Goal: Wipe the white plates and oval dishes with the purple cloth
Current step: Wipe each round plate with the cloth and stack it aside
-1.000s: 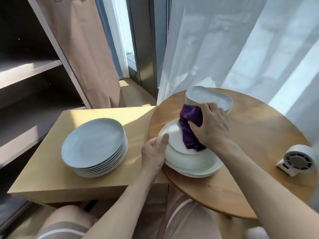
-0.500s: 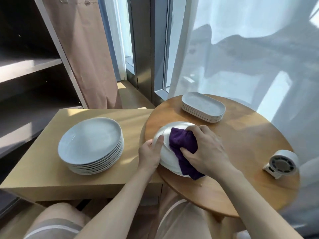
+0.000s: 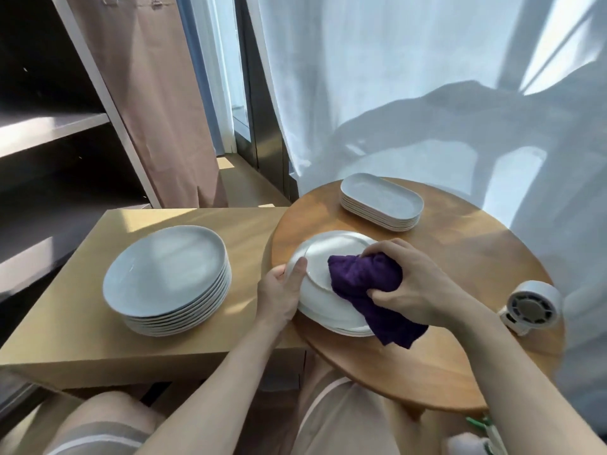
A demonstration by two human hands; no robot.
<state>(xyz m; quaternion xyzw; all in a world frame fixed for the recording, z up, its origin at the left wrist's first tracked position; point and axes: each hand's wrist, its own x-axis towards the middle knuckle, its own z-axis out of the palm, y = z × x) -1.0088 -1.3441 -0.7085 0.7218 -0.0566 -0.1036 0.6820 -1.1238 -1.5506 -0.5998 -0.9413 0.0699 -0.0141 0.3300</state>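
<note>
Nearest, the left hand (image 3: 281,298) grips the top plate (image 3: 335,254) at its nine o'clock rim. The thumb is curled over the lip and the fingers are hidden beneath, apparently to steady the plate on the short pile (image 3: 341,326) against the rubbing. The right hand (image 3: 420,287) has its fingers clamped round the bunched purple cloth (image 3: 368,284), pressing it on the plate's surface at about four o'clock, while a loose tail hangs past the rim onto the round table (image 3: 460,257). At nine o'clock from here, on the lower square table (image 3: 65,307), a taller pile of plates (image 3: 167,274) stands apart, probably to separate wiped from unwiped, though I cannot tell which. Farther off, at twelve o'clock on the round table, the oval dishes (image 3: 382,203) wait stacked within reach, and a small fan (image 3: 532,305) sits at three o'clock.
</note>
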